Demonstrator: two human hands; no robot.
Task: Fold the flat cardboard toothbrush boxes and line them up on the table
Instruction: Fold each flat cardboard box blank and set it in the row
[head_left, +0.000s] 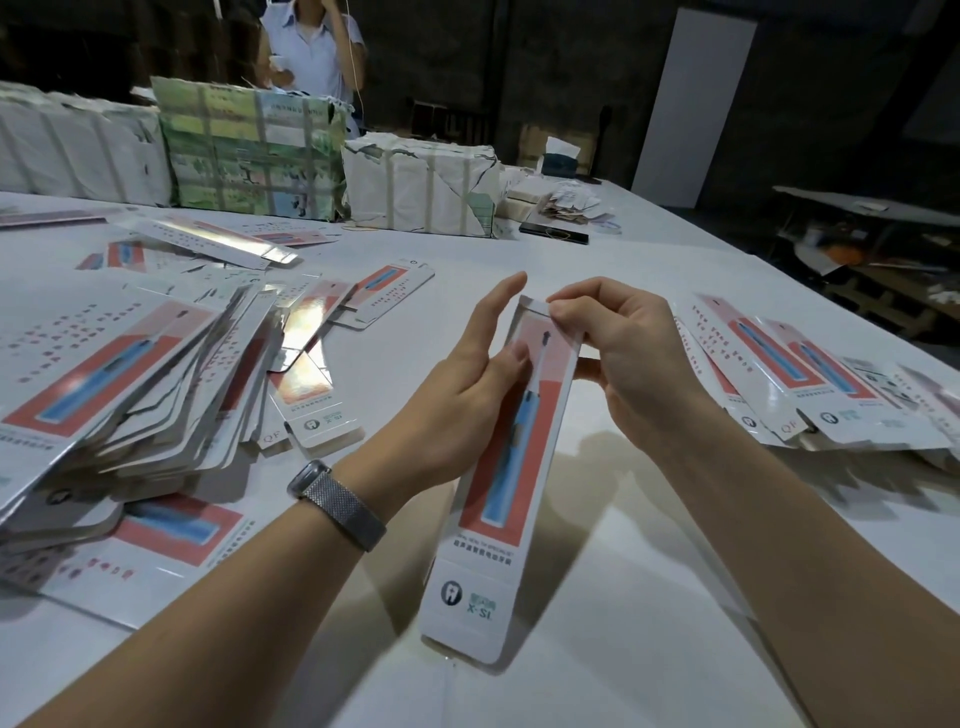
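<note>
Above the white desk (597, 649), mid-frame, one toothbrush box (511, 467) was held lengthwise, printed face up, near end hanging just over the surface. The left hand (470, 384) cradled its left edge, fingers fairly straight, thumb pressed on the print near the top. The right hand (618, 358) pinched the far end flap between fingertips, the rest of the fingers curled behind the right edge. Both hands were clamped on the same box. A mesh-band watch (337, 501) sat on the left wrist.

Left of the hands, a messy stack of flat boxes (130, 395) was fanned across the desk, more lying loose around it. On the right, a row of boxes (789, 384) lay overlapping near the desk edge; whether folded, couldn't tell.

At the far side, paper-wrapped bundles (421, 182) stood in a line, a black phone (553, 232) beside them. A person in a light shirt (311, 52) stood behind the bundles.
</note>
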